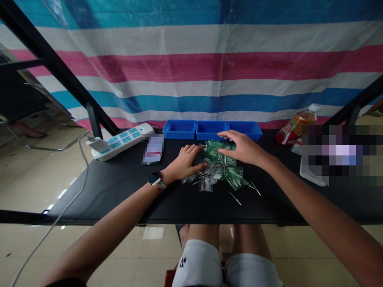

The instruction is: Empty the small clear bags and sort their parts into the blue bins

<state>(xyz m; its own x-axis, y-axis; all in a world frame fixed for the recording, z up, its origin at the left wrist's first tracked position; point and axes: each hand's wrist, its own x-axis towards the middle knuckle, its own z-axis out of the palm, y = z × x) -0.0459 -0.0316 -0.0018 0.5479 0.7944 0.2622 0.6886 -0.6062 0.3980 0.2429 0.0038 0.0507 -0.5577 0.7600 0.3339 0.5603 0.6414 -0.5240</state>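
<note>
A heap of small plastic bags lies mid-table: green bags point(235, 177) holding pale pieces, and clear bags point(206, 184) with thin metal pins among them. My left hand point(187, 162), wearing a watch point(154, 178) at the wrist, rests on the heap's left side with thumb and fingers apart. Above the right side of the heap is my right hand point(242, 147), palm turned inward, thumb and fingers spread, with nothing visible gripped. A loose slim metal pin point(235, 198) lies on the table in front, and more pins point(256, 188) lie right of the green bags.
Three blue bins point(181, 129) stand in a row behind the heap. To the left are a phone point(154, 149) and a white power strip point(122, 141) with a plugged-in charger. A bottle point(296, 123) and a blurred-out object point(341, 155) are at the right. A striped tarp hangs behind.
</note>
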